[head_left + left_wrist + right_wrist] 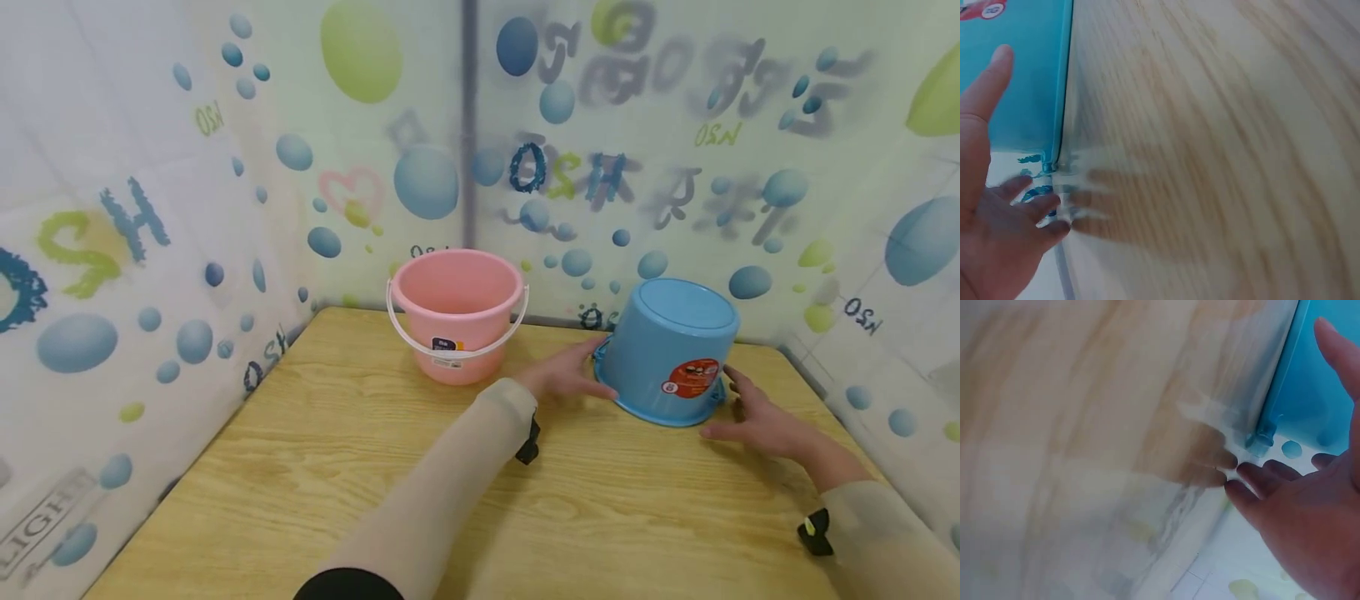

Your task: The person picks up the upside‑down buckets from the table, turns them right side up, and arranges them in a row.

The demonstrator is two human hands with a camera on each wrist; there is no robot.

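Observation:
Upside down on the wooden table stands a blue bucket [660, 354], its rim down and a red label [692, 379] facing me. At its left side is my left hand [566, 373], thumb and fingers spread near the rim; in the left wrist view that hand [1004, 231] has its fingers apart and does not grip. My right hand [765, 421] lies at the bucket's right side with thumb and fingers apart. In the right wrist view its fingers [1257, 487] are beside the handle joint [1263, 440] of the bucket. Whether either hand touches the bucket is hard to tell.
A pink bucket [459, 333] stands upright left of the blue one, its white handle [457, 354] hanging across the front. The wooden table [300, 467] ends at patterned curtains [427, 100] at the back and on both sides.

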